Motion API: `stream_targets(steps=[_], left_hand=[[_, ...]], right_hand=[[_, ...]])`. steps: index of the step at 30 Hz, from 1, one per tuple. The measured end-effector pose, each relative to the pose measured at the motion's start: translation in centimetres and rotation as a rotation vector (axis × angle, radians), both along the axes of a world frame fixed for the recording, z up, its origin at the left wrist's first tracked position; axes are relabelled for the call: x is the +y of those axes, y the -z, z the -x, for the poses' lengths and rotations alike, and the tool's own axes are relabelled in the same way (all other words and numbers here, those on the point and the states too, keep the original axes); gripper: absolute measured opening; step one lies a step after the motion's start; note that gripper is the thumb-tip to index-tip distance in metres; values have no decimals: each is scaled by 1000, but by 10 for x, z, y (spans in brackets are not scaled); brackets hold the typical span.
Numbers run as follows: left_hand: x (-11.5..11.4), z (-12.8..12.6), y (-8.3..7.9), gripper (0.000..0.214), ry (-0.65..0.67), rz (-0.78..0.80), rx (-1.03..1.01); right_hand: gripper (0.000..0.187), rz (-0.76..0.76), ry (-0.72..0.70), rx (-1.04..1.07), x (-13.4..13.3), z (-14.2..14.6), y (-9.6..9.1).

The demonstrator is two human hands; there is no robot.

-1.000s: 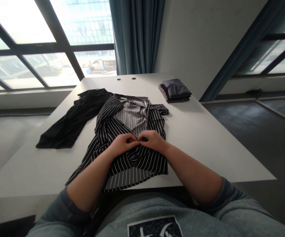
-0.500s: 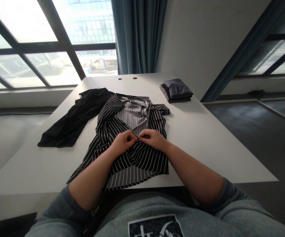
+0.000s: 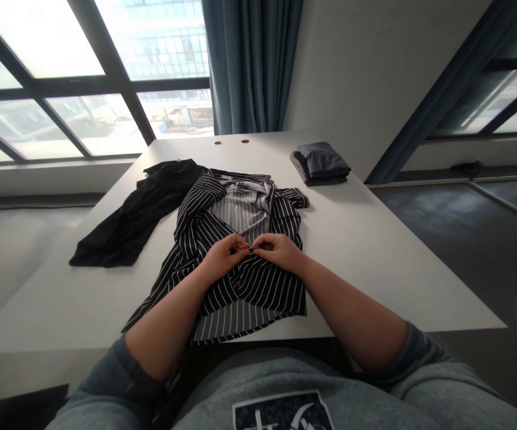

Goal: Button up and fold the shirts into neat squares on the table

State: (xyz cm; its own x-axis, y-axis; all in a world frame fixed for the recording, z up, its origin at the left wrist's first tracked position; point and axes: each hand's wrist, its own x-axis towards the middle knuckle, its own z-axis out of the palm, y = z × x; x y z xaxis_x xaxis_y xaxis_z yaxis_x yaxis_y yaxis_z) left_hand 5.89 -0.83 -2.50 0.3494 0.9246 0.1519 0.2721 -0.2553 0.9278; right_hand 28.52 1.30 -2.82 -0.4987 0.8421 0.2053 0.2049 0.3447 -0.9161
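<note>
A black shirt with white stripes [image 3: 258, 280] lies spread on the white table [image 3: 375, 251], its front open at the top and showing a grey striped inside. My left hand [image 3: 222, 258] and my right hand [image 3: 276, 251] meet over the shirt's middle. Both are closed in a pinch on the two front edges of the shirt, fingertips almost touching. What sits between the fingertips is too small to make out.
A plain black garment [image 3: 137, 212] lies crumpled to the left of the shirt. A folded dark grey garment [image 3: 321, 162] sits at the far right of the table. Two round holes [image 3: 230, 142] mark the far edge. Windows and a blue curtain [image 3: 249, 65] stand behind.
Both hands have crept a little farther up the shirt front, still pinched together. The garments on the table have not moved.
</note>
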Motion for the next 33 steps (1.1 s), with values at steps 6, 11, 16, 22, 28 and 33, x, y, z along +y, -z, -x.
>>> stream_targets(steps=[6,11,16,22,28,33], left_hand=[[0,1,-1,14,3,-6,7],[-1,1,-4,17,20,13,1],[-1,0,-2,16,46,32,-23],[-1,-1,-2,17,33,29,-8],[-1,2,-3,21,47,61,-9],[2,1,1,24,38,79,-35]], right_hand=[[17,-87,-14,-37,0,-1,-3],[9,-202,-27,-61,-1,-2,-7],[8,-329,-55,-110,-1,-2,-7],[13,-436,-26,-104,-2,2,0],[17,-456,-7,-92,-2,5,2],[17,-465,-1,-77,-1,8,6]])
